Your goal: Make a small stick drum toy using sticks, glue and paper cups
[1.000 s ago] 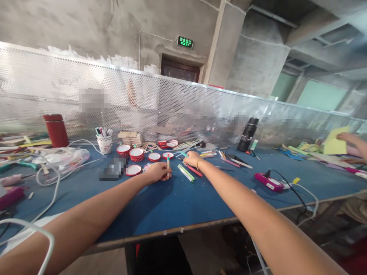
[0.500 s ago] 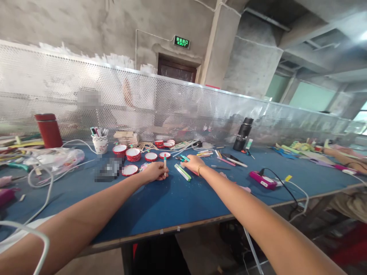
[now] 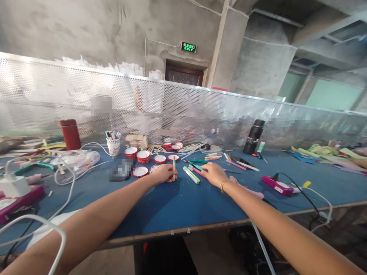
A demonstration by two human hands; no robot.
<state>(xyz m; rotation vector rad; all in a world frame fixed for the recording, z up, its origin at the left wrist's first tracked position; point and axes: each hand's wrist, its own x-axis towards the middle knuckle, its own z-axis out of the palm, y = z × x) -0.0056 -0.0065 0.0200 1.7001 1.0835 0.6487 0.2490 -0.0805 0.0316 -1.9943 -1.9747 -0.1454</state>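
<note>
My left hand (image 3: 164, 174) rests on the blue table (image 3: 177, 202) and holds a thin white stick with a green and red tip (image 3: 174, 166) upright. My right hand (image 3: 211, 173), with a gold bracelet on the wrist, lies fingers-down on a teal stick (image 3: 197, 166) among loose coloured sticks (image 3: 191, 175). Its fingers curl over that stick; whether it is gripped I cannot tell. Several red-rimmed round lids (image 3: 143, 156) sit just beyond my left hand.
A red flask (image 3: 70, 134) and a paper cup of markers (image 3: 113, 145) stand at the back left, with white cables (image 3: 65, 179) and a plastic bag. A black bottle (image 3: 254, 136) and pink device (image 3: 277, 186) are right. A perforated metal screen (image 3: 183, 110) lines the far edge.
My right hand has drawn back toward me, from the far sticks to the nearer pile. The left hand keeps the stick upright. The camera has shifted a little.
</note>
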